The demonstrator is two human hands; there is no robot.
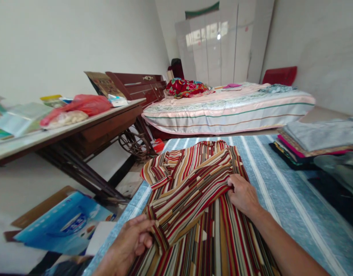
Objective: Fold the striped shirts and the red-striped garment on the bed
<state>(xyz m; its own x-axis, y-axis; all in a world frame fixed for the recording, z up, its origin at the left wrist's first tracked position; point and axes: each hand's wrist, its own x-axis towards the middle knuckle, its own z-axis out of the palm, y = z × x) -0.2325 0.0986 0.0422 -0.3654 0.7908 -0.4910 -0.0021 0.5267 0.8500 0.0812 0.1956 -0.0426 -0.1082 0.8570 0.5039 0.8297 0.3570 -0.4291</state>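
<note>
A striped shirt [190, 191] in red, brown and cream lies on a blue striped sheet [285, 191], partly folded over itself. My left hand [130, 241] pinches the folded edge of the shirt at its lower left, fingers closed on the cloth. My right hand [243, 193] grips the fold at the shirt's right side, fingers curled into the fabric.
A stack of folded clothes [314, 145] sits at the right on the sheet. A second bed [228, 107] with a red bundle [185, 87] stands behind. At the left is a wooden table [78, 130] with bags; a blue carton [64, 222] lies on the floor.
</note>
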